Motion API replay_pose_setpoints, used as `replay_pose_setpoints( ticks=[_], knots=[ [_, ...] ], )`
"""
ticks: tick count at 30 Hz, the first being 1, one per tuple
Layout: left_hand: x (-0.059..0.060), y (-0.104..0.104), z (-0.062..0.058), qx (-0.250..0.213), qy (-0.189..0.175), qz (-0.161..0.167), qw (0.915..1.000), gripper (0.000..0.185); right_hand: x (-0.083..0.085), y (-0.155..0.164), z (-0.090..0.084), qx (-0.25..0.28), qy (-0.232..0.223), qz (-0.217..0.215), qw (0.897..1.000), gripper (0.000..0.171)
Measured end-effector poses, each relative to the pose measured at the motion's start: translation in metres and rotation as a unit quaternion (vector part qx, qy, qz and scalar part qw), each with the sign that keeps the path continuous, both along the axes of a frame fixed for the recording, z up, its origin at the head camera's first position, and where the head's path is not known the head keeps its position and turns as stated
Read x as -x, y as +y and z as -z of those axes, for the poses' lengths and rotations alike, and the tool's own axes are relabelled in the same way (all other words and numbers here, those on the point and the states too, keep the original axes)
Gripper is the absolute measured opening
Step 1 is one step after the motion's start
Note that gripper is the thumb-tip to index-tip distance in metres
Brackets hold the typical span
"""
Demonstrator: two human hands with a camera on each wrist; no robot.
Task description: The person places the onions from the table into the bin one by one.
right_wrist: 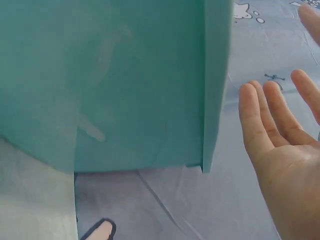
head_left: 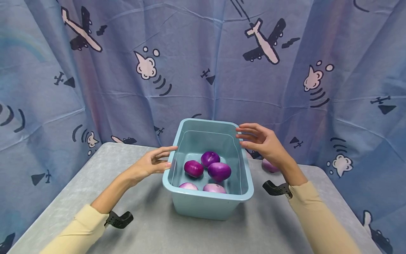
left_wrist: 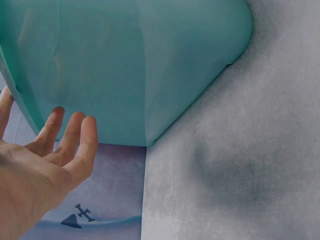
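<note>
Both hands, left (head_left: 151, 163) and right (head_left: 262, 140), flank the blue tub (head_left: 211, 206) of red onions (head_left: 219, 171) on the counter (head_left: 152, 229), fingers released; I would seat both palms evenly under the rim before lifting.

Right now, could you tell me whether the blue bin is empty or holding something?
Holding something: the blue bin stands upright with five purple onions on its floor.

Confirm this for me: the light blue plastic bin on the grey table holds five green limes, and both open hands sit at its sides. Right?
Not quite. The light blue plastic bin on the grey table holds five purple onions, not green limes, as the head view shows. The left hand and right hand are open at its sides.
</note>
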State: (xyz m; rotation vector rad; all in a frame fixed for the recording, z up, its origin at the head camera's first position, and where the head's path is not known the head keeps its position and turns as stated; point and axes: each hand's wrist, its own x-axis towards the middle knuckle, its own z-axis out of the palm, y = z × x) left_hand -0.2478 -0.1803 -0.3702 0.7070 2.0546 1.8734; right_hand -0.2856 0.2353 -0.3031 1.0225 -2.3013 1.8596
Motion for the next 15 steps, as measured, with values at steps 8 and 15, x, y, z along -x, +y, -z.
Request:
replay_pose_setpoints(
  ticks=[8, 15],
  knots=[
    [-0.001, 0.001, -0.001, 0.004, -0.002, -0.002, 1.0000, 0.063, -0.008, 0.027, 0.010, -0.037, 0.006, 0.068, 0.997, 0.044],
    [-0.002, 0.001, -0.001, 0.007, -0.005, -0.006, 0.9999, 0.063, -0.015, 0.054, 0.028, -0.065, 0.000, 0.100, 0.993, 0.042]
  ],
)
